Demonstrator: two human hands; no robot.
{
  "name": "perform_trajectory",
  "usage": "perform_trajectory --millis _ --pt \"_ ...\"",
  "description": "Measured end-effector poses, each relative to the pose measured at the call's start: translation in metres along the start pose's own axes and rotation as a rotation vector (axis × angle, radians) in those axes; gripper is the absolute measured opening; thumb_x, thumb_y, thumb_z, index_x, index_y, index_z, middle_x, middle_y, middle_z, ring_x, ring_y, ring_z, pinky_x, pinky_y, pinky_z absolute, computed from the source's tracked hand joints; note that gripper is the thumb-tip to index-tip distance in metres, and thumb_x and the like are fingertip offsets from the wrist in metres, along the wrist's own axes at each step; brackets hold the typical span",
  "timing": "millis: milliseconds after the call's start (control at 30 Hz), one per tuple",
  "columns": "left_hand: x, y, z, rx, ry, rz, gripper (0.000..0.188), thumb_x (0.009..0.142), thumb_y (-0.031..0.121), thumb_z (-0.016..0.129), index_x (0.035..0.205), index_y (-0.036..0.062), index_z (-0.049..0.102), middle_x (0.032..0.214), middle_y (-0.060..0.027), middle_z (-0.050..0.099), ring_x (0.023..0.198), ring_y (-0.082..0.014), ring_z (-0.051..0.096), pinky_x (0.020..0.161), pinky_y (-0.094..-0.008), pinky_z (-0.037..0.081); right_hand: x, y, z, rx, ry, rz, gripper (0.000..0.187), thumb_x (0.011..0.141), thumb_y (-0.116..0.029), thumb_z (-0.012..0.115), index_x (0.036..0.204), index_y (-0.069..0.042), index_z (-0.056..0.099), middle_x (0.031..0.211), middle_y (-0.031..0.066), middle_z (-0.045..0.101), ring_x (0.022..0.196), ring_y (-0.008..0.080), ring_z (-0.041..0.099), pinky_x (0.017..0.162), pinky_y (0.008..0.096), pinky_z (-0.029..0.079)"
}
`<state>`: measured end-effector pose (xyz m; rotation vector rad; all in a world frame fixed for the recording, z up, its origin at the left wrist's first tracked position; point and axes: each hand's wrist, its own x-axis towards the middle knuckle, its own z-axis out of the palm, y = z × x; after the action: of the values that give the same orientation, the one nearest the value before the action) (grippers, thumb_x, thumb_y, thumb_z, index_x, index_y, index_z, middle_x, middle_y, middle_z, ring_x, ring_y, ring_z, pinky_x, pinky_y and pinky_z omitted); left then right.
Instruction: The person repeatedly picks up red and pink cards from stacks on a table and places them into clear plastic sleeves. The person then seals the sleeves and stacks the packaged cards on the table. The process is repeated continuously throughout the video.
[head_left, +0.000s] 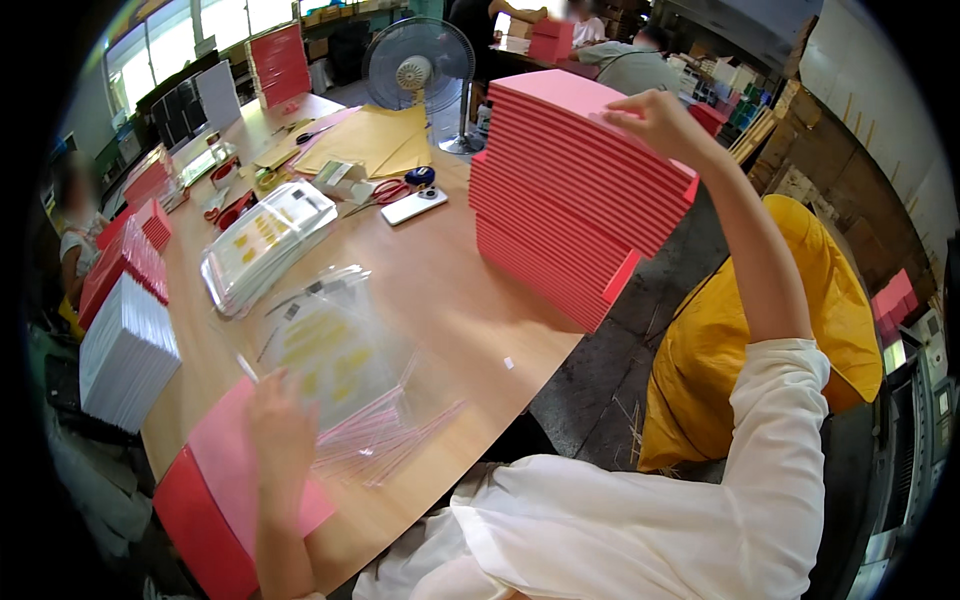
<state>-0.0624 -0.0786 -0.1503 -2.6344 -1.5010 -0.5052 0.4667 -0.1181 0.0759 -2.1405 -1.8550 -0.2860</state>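
Note:
Smeared by motion, my left hand [280, 425] is over a pink sheet [225, 430] at the near left of the table. A slim white stick [247, 369] juts from its fingertips; its exact kind is unclear. Under the pink sheet lies a red panel [200, 535]. My right arm reaches up to a tall stack of pink-and-red boards [570, 190] at the table's right edge. There my right hand [655, 125] has its fingers bent and closed at the top pink board [555, 88]. Clear printed plastic bags [330, 350] lie beside my left hand.
More bagged plastic [270, 235], red-handled scissors [390, 190], a phone [415, 206] and yellow sheets [375, 140] lie farther back. White stacks [128, 350] line the left edge. A fan [418, 65] stands behind; a yellow cloth-covered thing [740, 340] is at right. Other people sit farther off.

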Motion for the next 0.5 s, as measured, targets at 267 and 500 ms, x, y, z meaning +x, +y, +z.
perform_trajectory --millis 267,500 --pt "0.064 0.12 0.018 -0.191 0.04 0.404 0.044 0.074 0.018 0.074 0.114 0.0063 0.06 0.119 -0.0096 0.059 0.111 -0.0265 0.054 0.093 -0.0405 0.042 -0.001 0.006 0.017 -0.041 0.147 -0.21 0.031 0.092 -0.031 0.063 0.103 -0.004 0.072 0.081 0.0148 0.072 0.058 0.0214 0.06 0.058 0.0324 0.049" --pt "0.12 0.177 -0.005 -0.529 0.009 0.463 0.049 0.08 0.007 0.067 0.128 0.0049 0.053 0.115 -0.0147 0.059 0.102 -0.033 0.058 0.085 -0.0406 0.049 0.001 0.008 0.012 -0.102 0.15 -0.259 0.029 0.092 -0.027 0.062 0.092 0.0 0.073 0.069 0.0161 0.067 0.05 0.0194 0.054 0.051 0.0318 0.043"
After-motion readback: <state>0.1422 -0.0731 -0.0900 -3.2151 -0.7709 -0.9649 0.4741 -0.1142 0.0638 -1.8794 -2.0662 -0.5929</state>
